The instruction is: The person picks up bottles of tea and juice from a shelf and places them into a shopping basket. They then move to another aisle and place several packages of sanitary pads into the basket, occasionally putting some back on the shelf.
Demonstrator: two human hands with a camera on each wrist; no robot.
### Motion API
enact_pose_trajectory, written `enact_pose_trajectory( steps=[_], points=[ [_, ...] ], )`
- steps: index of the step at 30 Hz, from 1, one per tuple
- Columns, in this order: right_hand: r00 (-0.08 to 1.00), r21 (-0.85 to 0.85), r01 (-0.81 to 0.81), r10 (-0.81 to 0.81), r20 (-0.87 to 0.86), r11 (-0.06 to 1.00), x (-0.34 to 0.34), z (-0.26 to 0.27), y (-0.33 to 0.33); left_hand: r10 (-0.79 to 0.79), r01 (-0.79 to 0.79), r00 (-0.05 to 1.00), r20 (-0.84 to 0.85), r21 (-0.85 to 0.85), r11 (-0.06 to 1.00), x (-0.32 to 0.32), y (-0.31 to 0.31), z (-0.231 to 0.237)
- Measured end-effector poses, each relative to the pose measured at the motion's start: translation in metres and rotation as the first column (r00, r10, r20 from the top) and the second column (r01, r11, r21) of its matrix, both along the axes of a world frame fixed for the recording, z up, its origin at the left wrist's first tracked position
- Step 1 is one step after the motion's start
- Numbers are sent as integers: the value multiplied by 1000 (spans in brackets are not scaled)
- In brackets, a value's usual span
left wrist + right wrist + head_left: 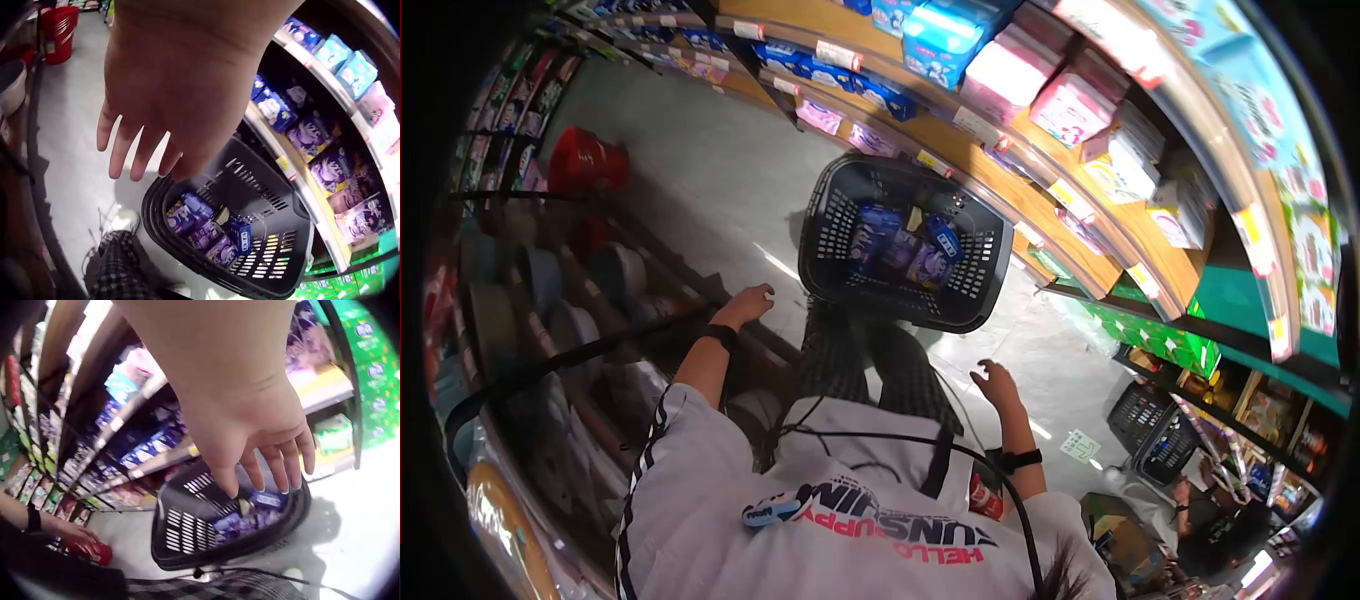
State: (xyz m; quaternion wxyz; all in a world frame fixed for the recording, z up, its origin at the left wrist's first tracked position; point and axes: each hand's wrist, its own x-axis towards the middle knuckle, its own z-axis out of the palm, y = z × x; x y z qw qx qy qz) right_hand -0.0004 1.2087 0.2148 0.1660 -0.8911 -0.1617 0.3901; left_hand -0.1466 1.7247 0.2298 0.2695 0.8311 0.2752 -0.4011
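Note:
A black shopping basket [830, 190] stands on the floor in front of the person's legs, close to the lower shelf. Several purple and blue packs [900, 250] lie in its bottom. To the left of the basket, my left hand [747, 303] hangs in the air with loose fingers; in the left wrist view its fingertips overlap the basket's rim. My right hand [998, 384] is to the right and nearer the body, also holding nothing. From the right wrist, its spread fingers [290, 465] appear over the basket and the packs.
Shelves [960, 110] of blue, pink and purple packs curve along the right side. Green cartons [340, 284] stand past the basket. Red buckets [587, 160] are at the far left, near basins [615, 270]. Another person [1220, 540] is at the lower right beside dark baskets [1150, 430].

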Motion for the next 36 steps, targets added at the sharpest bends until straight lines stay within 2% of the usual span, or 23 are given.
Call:
enact_pose_trajectory(
  steps=[1, 4, 5, 8, 9, 10, 11, 13, 16, 17, 20, 23, 25, 27, 29, 33, 36],
  points=[
    [993, -13, 83, -84, -88, 996, -2, -24, -10, 5, -5, 1000, 7, -13, 1000, -2, 2, -28],
    [982, -105, 73, -90, -167, 992, 4, -85, -30, 119, -113, 990, -75, 81, 990, 5, -2, -91],
    [982, -78, 130, -139, -131, 988, 7, -100, -30, 149, -144, 988, -33, 118, 982, 9, -5, -108],
    [987, -44, 149, -151, -53, 988, 29, -149, -23, 272, -278, 961, 56, 185, 943, 21, -13, -155],
    [969, 66, 248, -248, -11, 967, 38, -153, -4, 329, -334, 942, 60, 180, 925, 32, -15, -167],
    [959, 140, 280, -282, 1, 950, 48, -158, 17, 385, -389, 921, 61, 176, 904, 39, -18, -176],
    [957, 275, 266, -288, 40, 924, 52, -181, 25, 418, -427, 904, 88, 179, 886, 46, -22, -182],
    [970, 302, 234, -243, -9, 924, 76, -180, 76, 479, -500, 866, 145, 188, 845, 57, -25, -198],
    [994, 299, 54, -80, 74, 953, 104, -224, 115, 574, -637, 665, 479, -39, 770, 30, -25, -273],
    [994, 310, 3, -38, 107, 951, 114, -238, 126, 588, -674, 671, 452, 39, 738, 39, -33, -257],
    [995, 214, -12, -9, 99, 977, 143, -313, 139, 536, -673, 647, 542, 76, 736, 42, -40, -256],
    [969, 131, -32, -1, 248, 991, 163, -351, 173, 536, -669, 646, 543, 63, 741, 46, -43, -246],
    [996, 169, -35, 20, 91, 985, 182, -369, 191, 523, -663, 652, 549, 78, 745, 48, -43, -245],
    [996, 146, -69, 60, 65, 987, 195, -388, 204, 488, -650, 659, 572, 106, 753, 48, -44, -246],
    [988, 66, -117, 110, 107, 991, 201, -402, 214, 514, -668, 652, 557, 100, 738, 49, -45, -248],
    [983, -31, -182, 182, -20, 983, 207, -405, 225, 549, -688, 660, 514, 120, 715, 58, -46, -237],
    [934, -185, -357, 354, -48, 916, 206, -419, 229, 580, -715, 634, 511, 102, 692, 57, -47, -237]
  ],
)
